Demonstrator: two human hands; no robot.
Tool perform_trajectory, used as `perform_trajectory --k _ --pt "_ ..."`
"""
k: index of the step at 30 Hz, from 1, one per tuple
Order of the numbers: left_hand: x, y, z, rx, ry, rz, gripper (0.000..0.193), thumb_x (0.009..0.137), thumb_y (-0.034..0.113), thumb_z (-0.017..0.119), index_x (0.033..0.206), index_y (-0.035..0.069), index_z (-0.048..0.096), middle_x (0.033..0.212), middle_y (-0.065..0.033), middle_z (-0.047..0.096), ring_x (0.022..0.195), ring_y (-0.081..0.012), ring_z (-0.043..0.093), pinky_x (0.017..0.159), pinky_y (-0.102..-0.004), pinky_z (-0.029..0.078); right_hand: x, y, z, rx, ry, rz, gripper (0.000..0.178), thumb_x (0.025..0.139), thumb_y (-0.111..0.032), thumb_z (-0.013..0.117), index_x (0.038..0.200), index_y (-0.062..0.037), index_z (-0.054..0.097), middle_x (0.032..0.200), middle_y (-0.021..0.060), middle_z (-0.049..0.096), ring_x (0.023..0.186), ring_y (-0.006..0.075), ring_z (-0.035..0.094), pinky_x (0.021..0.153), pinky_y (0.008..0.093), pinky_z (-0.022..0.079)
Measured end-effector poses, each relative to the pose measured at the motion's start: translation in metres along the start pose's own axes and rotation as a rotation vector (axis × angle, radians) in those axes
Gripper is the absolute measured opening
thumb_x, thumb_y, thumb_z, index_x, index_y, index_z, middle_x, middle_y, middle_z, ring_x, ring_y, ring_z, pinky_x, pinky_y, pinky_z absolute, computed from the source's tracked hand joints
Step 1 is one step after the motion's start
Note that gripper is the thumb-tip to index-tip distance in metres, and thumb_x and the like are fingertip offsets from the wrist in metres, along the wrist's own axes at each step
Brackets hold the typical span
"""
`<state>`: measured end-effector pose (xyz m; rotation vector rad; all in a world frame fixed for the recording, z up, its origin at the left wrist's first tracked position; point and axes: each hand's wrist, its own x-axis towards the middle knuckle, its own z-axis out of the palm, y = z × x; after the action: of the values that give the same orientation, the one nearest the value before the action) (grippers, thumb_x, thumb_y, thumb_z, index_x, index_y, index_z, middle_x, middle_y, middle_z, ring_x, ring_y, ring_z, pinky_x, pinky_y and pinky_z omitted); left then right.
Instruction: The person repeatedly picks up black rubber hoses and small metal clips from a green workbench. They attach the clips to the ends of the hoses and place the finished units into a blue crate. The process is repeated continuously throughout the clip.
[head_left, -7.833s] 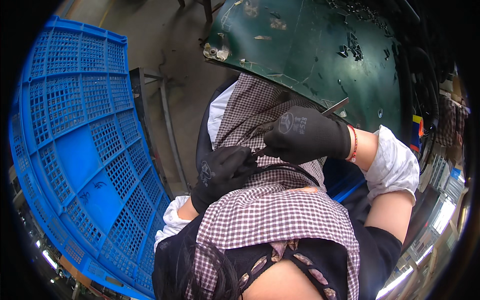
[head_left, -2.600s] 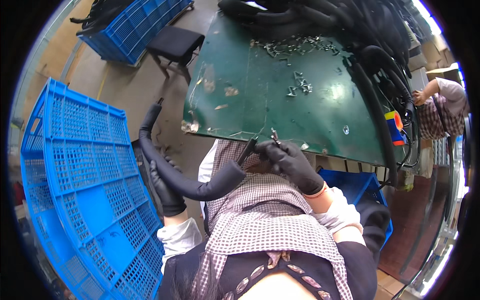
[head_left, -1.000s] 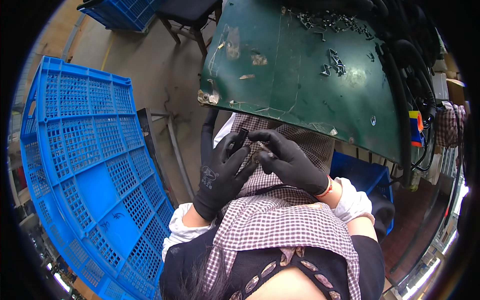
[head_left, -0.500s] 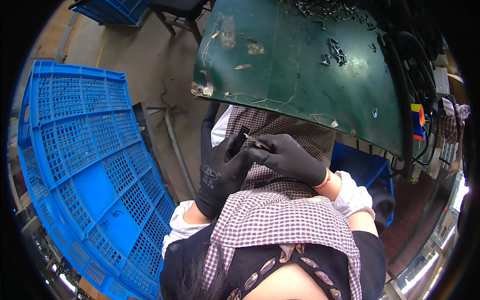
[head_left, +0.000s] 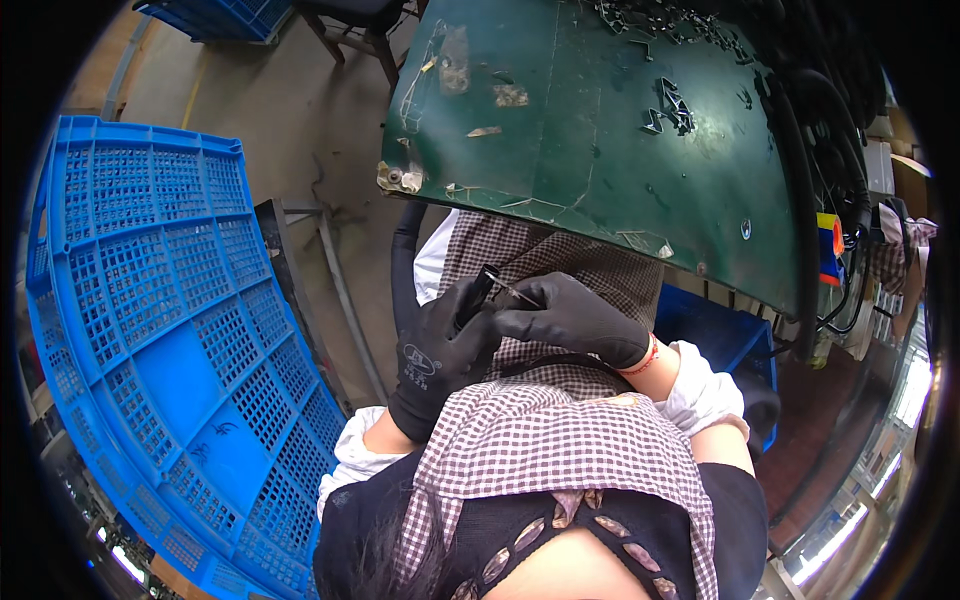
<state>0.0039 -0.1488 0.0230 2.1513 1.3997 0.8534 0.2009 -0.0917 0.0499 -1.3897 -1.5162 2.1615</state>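
Note:
Both hands wear black gloves and meet in front of my checked apron. My left hand point(head_left: 450, 340) is closed round a black part point(head_left: 487, 274) whose squared end sticks up past the fingers. In my right hand point(head_left: 575, 318), a thin metal strip point(head_left: 513, 291) is pinched between thumb and fingers. Its tip reaches toward the black part; whether they touch is too small to tell. The fingers hide much of both pieces.
Ahead is a green table point(head_left: 560, 130) with worn edges. Bent metal clips point(head_left: 670, 108) lie on it, with a heap farther back. A large blue mesh crate point(head_left: 180, 340) stands at left. Black hoses point(head_left: 815, 130) run along the right; another blue crate point(head_left: 715, 335) sits under the table.
The metal strip has tilted slightly and the right fingers have shifted around it. My left hand keeps its hold on the black part. The whole view has moved slightly.

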Motion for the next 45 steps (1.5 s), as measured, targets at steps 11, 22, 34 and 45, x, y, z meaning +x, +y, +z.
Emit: perform_trajectory --k 11,22,34,45 --pt "-0.002 -0.001 0.002 -0.056 0.02 0.011 0.036 0.071 0.015 0.076 0.106 0.011 0.069 0.118 -0.0181 0.062 0.088 -0.0307 0.067 0.074 -0.0382 0.055 -0.009 -0.009 -0.008 -0.054 0.088 -0.077 0.029 0.089 -0.025 0.071 0.099 0.0023 0.07 0.08 0.005 0.07 0.073 0.0077 0.06 0.069 0.0269 0.049" --pt "-0.008 -0.004 0.0 -0.167 -0.018 0.14 0.03 0.065 0.008 0.072 0.094 0.012 0.07 0.109 -0.0119 0.067 0.079 -0.0258 0.068 0.063 -0.0345 0.055 0.012 -0.011 -0.039 -0.265 -0.103 -0.132 0.027 0.079 -0.021 0.08 0.094 -0.0005 0.07 0.074 0.0015 0.065 0.067 0.006 0.054 0.062 0.025 0.045" --pt "-0.017 -0.008 -0.005 -0.219 -0.071 0.203 0.027 0.069 0.008 0.075 0.095 0.011 0.07 0.097 -0.0139 0.069 0.073 -0.0261 0.067 0.059 -0.0338 0.053 0.048 0.012 -0.037 0.114 -0.554 0.027 0.024 0.084 -0.023 0.075 0.086 -0.0003 0.068 0.068 -0.0025 0.06 0.064 0.0071 0.051 0.06 0.0259 0.044" --pt "-0.014 -0.009 -0.01 -0.225 -0.014 0.117 0.029 0.068 0.003 0.074 0.096 0.009 0.074 0.101 -0.0178 0.069 0.083 -0.0288 0.069 0.066 -0.0345 0.056 -0.008 -0.026 -0.061 -0.616 -0.089 -0.38 0.021 0.096 -0.02 0.057 0.102 -0.0009 0.063 0.091 0.0157 0.06 0.081 0.0313 0.06 0.073 0.0393 0.049"
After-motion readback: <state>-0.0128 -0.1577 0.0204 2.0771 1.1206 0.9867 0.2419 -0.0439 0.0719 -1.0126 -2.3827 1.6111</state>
